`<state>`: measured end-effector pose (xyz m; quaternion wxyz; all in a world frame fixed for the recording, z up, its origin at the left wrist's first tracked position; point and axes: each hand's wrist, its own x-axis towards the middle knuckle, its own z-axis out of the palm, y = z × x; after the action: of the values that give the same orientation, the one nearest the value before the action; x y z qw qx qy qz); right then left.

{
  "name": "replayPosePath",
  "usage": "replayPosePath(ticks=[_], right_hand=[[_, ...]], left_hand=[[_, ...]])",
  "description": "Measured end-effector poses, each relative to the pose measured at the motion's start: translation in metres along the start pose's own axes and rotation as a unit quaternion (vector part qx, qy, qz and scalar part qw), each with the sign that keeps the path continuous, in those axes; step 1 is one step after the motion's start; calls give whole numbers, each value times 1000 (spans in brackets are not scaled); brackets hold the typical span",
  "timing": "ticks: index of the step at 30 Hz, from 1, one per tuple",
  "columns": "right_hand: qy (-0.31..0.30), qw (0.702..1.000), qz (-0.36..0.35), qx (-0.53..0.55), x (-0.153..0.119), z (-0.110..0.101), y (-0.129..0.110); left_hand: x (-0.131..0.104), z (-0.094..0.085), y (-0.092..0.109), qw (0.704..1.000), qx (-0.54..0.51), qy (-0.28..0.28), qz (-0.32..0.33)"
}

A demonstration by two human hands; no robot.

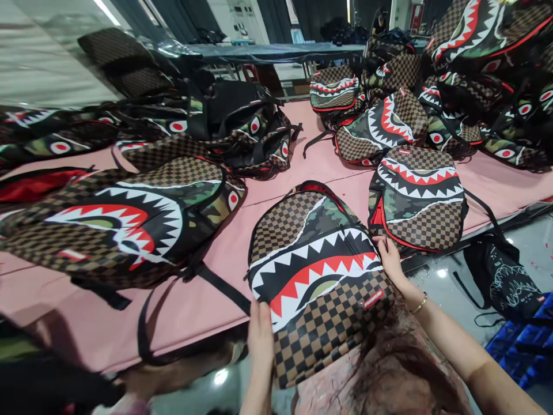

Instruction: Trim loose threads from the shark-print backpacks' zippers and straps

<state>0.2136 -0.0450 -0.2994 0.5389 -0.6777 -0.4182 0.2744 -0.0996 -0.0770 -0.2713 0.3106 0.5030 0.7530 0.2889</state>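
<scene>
A backpack (322, 282) with brown-and-black checks, a camouflage patch and a red-and-white shark mouth rests partly on the near table edge and partly against my lap. Its printed front faces up, with a small red label near the lower right. My left hand (260, 331) grips its left side, fingers closed along the edge. On the opposite side my right hand (392, 262) holds the edge, thumb on top and the other fingers hidden underneath. Just beyond that hand lies a smaller shark-mouth backpack (425, 222), its red lining showing at an open zipper.
A large shark-mouth backpack (173, 225) lies left on the pink table (207, 325). More backpacks (242, 124) are heaped behind it and at the back right (492, 98). A black bag (496, 276) is near a blue crate (525, 340). Another person's blurred arm (151, 377) reaches in lower left.
</scene>
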Motion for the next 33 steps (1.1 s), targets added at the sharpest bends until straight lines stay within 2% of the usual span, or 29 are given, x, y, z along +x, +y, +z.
replayPosePath(ticks=[2,3,4,5,6,7,8,9,11,14,18,20,26,30,33], right_hand=[[14,1000,8,-6,-10,-18,-2],[20,1000,14,-11,-20,-29,-2],[25,999,21,-19,-33,-39,-2],[25,999,28,-29,-47,-50,-2],[19,998,37,-41,-62,-60,-2],[-4,997,52,-59,-77,-70,-3],[-33,994,70,-73,-92,-79,-5],[-45,992,82,-81,-105,-86,-8],[-59,989,103,-85,-128,-95,-15],[-69,989,106,-70,-147,-98,-30],[-93,989,103,-46,-152,-90,-48],[-98,989,100,-56,-150,-87,-55],[-145,971,56,-184,-144,-83,-71],[-154,937,39,-312,-140,-77,-79],[-165,910,34,-378,-135,-72,-83]], left_hand=[[-9,-11,20,996,31,83,30],[-15,-15,31,989,50,120,69],[-20,-16,43,983,58,125,125],[-25,-15,55,978,49,90,182],[-29,-11,68,972,34,11,232],[-33,-4,81,957,22,-94,272],[-35,6,93,932,17,-196,306],[-36,17,104,905,17,-264,334],[-35,40,124,857,33,-339,388],[-31,67,146,806,70,-390,440],[-27,84,159,740,107,-460,479],[-28,87,159,724,125,-468,491],[-30,91,154,718,125,-464,504],[-29,90,158,713,126,-473,502],[-31,88,164,717,148,-458,504]])
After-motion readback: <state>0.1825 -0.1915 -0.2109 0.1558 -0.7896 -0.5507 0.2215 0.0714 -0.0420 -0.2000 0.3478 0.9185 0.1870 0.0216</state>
